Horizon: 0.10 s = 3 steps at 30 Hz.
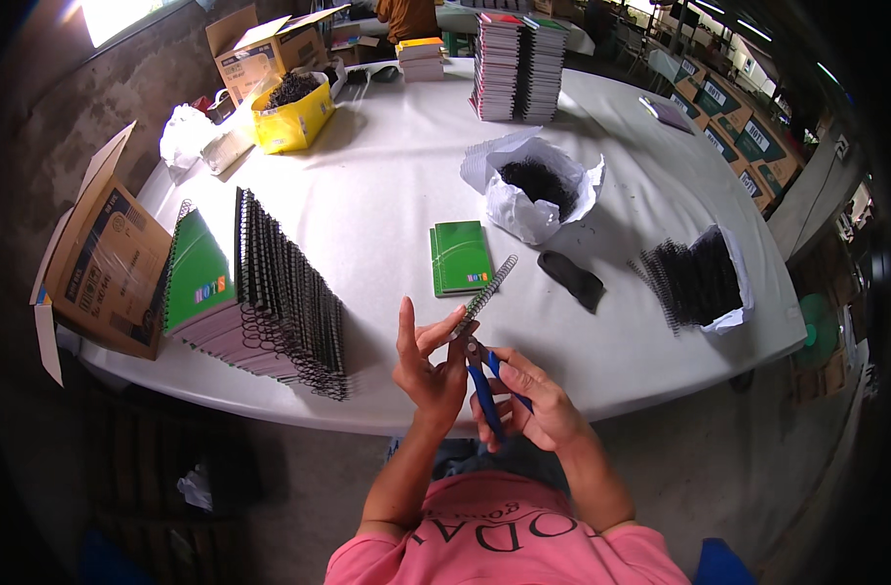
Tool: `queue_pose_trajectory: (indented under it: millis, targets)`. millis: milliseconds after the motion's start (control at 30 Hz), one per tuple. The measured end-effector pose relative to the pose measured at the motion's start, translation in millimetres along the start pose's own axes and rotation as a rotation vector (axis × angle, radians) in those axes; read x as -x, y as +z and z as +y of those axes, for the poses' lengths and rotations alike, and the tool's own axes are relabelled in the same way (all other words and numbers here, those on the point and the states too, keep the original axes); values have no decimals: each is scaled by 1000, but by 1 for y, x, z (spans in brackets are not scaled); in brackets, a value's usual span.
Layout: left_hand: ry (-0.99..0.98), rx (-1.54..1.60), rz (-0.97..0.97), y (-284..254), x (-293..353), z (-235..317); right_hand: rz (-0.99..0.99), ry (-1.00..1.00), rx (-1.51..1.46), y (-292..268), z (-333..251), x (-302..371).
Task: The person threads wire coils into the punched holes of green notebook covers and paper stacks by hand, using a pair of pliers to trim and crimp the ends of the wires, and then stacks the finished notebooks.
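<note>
Just above the table's near edge, my left hand [432, 372] pinches a spiral-bound notebook [488, 296], seen nearly edge-on with its black coil facing up. My left index finger points up, away from the grip. My right hand [548, 408] is wrapped round blue-handled pliers [486, 392]. Their jaws meet the near end of the coil, beside my left fingertips; whether they bite the wire is too small to tell. Beyond my hands lie a couple of green notebooks [460, 255]. A long stack of coil-bound notebooks [284, 302], green cover showing, stands to my left.
A white bag of black coils [533, 187], a dark elongated object [572, 278] and a coil bundle [687, 278] lie to the right. Farther off are a yellow container [294, 119], notebook stacks [516, 68] and cardboard boxes [114, 263]. Someone in brown [408, 19] sits beyond the table.
</note>
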State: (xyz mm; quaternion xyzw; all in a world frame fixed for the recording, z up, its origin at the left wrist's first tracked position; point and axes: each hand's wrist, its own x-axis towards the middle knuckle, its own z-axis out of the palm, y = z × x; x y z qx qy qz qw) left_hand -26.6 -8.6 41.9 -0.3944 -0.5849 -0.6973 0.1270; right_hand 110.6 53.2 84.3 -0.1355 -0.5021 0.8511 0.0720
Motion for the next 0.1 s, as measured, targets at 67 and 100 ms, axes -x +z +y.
queue_pose_trajectory:
  millis: [67, 100]
  targets:
    - [-67, -3, 31, -1, -3, 0, 162, -165, 478, 7, 5, -6]
    - [-101, -4, 47, -1, -4, 1, 151, -169, 476, 8, 5, -8]
